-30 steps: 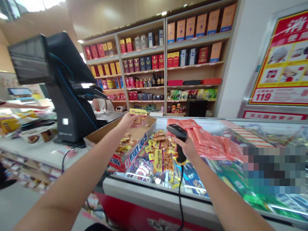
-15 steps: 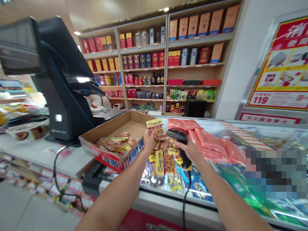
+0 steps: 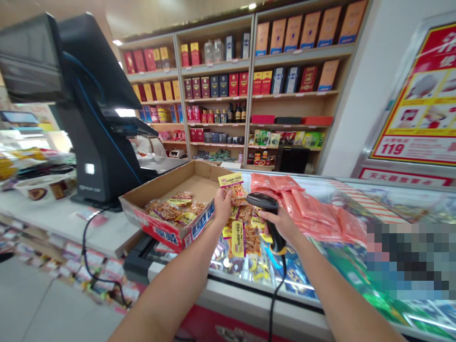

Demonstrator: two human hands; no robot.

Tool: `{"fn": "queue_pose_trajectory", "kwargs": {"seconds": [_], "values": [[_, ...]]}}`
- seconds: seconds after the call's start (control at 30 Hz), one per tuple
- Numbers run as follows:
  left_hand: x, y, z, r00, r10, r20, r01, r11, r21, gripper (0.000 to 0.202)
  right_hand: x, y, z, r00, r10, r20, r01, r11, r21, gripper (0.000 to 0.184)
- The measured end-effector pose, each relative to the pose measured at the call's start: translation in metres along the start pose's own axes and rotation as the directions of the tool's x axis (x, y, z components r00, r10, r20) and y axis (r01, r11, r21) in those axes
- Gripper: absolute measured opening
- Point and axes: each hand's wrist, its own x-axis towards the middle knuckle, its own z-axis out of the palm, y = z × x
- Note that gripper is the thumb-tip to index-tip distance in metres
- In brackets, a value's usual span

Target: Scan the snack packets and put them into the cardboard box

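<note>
My left hand (image 3: 223,206) pinches a snack packet (image 3: 232,186), right hand (image 3: 282,223) wraps the scanner (image 3: 266,203). Loose pinch could drop it; the cord (image 3: 279,285) could snag.

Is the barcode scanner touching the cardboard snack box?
Apart. The head view shows the barcode scanner clear of the cardboard snack box, the left hand and its snack packet between them.

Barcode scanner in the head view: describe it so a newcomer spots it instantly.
Find the glass-topped chest right of the black till screen. Above it, the right hand grips a black handheld barcode scanner. Among bright snack packets and pink bags, it's the one hard black object, its cord dropping over the chest's front edge.
</note>
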Motion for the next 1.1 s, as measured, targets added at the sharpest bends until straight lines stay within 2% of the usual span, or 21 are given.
{"fn": "queue_pose_trajectory", "kwargs": {"seconds": [0.37, 0.7, 0.87, 0.93, 1.03, 1.1], "values": [[-0.002, 0.006, 0.001, 1.000, 0.004, -0.003, -0.003, 1.000, 0.018, 0.012, -0.003, -0.005, 0.002, 1.000, 0.023, 0.004, -0.023, 1.000, -0.014, 0.027], [0.002, -0.004, -0.002, 1.000, 0.004, 0.020, -0.005, 0.999, 0.036, 0.016, 0.000, -0.001, 0.001, 1.000, 0.008, -0.014, -0.008, 1.000, 0.018, 0.026], [0.002, -0.002, -0.003, 1.000, 0.022, 0.015, -0.023, 0.997, 0.074, 0.013, 0.000, -0.003, 0.001, 1.000, 0.014, -0.022, -0.014, 1.000, 0.011, 0.026], [0.001, -0.001, -0.002, 0.998, 0.020, 0.052, -0.022, 0.999, 0.047, 0.014, -0.001, -0.006, 0.001, 0.999, 0.005, -0.044, -0.003, 0.999, 0.041, 0.025], [-0.002, -0.001, 0.001, 0.985, -0.039, 0.171, 0.045, 0.998, -0.033, 0.025, -0.001, -0.011, 0.000, 0.996, -0.016, -0.088, 0.025, 0.995, 0.097, 0.026], [-0.004, -0.002, 0.002, 0.973, -0.047, 0.226, 0.051, 0.999, -0.010, 0.032, -0.001, -0.013, 0.001, 0.994, -0.025, -0.110, 0.039, 0.992, 0.119, 0.027]]}}
